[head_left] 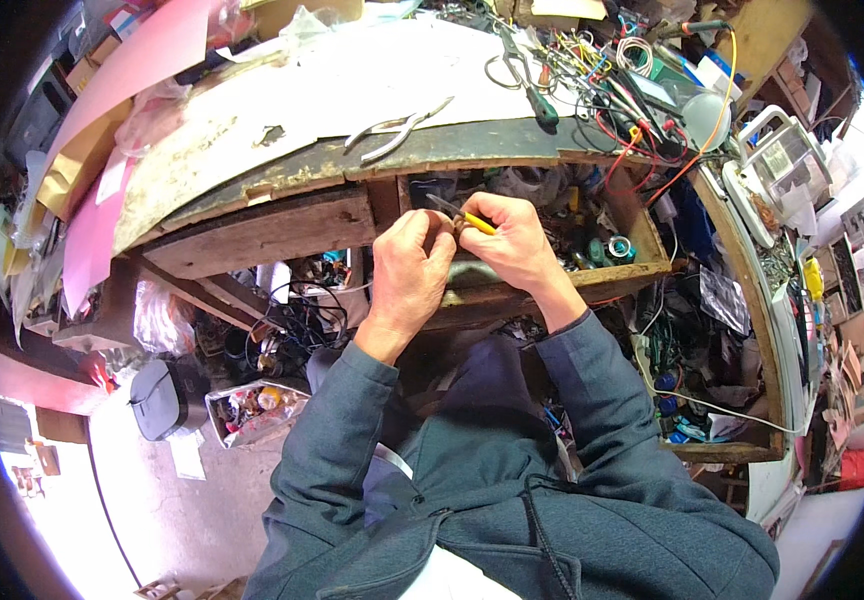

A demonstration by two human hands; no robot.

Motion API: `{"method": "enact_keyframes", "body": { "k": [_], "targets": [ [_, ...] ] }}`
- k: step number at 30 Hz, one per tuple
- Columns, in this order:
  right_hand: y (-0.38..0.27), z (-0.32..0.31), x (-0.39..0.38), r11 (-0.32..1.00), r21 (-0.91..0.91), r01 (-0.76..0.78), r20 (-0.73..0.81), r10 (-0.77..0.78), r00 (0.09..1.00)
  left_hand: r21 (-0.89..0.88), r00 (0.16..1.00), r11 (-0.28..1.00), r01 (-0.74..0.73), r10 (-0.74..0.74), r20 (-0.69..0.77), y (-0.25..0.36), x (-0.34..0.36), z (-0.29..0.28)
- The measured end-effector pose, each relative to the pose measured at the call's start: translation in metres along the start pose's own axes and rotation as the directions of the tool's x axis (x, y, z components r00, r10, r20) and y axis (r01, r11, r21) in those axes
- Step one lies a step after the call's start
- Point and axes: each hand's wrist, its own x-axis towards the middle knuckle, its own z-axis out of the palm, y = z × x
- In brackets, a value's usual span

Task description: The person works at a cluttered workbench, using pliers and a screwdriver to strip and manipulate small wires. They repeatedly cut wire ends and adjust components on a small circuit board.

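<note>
Over an open wooden drawer (592, 278) at the bench front, my two hands meet close together. My right hand (512, 240) is closed around a slim yellow-handled tool (479, 223) with a dark pointed end, slanting up and left; its exact kind is hard to make out. Beside it, my left hand (410, 262) is pinched shut near the tool's tip. Whatever it holds is hidden by the fingers. Various small parts and a teal can-like piece (618, 248) lie in the drawer.
Metal pliers (399, 132) lie spread on the bench's white sheet (352, 75). A green-handled tool (544, 112) and tangled wires (602, 70) crowd the back right. An open compartment (717, 452) of parts is at right. A box of scraps (257, 410) stands lower left.
</note>
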Motion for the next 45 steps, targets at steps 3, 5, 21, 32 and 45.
{"method": "enact_keyframes", "body": {
  "k": [3,5,21,32,45],
  "targets": [
    [-0.001,0.001,0.001,1.000,-0.007,-0.007,0.001,0.007,1.000,0.024,1.000,1.000,-0.015,0.016,-0.019,-0.002,0.000,0.002],
    [0.003,0.001,0.002,1.000,0.008,-0.013,0.005,0.013,1.000,0.034,0.999,0.999,-0.028,0.029,-0.028,-0.002,0.000,0.003],
    [0.015,0.002,0.004,0.967,0.246,-0.072,-0.029,0.081,0.996,-0.344,0.957,0.894,0.286,-0.287,0.050,-0.002,-0.001,0.006],
    [0.004,0.003,0.001,0.997,0.075,-0.021,-0.037,0.024,0.999,-0.035,0.996,0.999,0.015,-0.018,-0.092,0.000,-0.003,0.008],
    [-0.001,0.001,0.000,0.982,0.159,-0.104,0.038,0.099,0.994,-0.009,0.991,1.000,-0.003,0.002,-0.134,0.006,-0.006,0.007]
  ]
}}
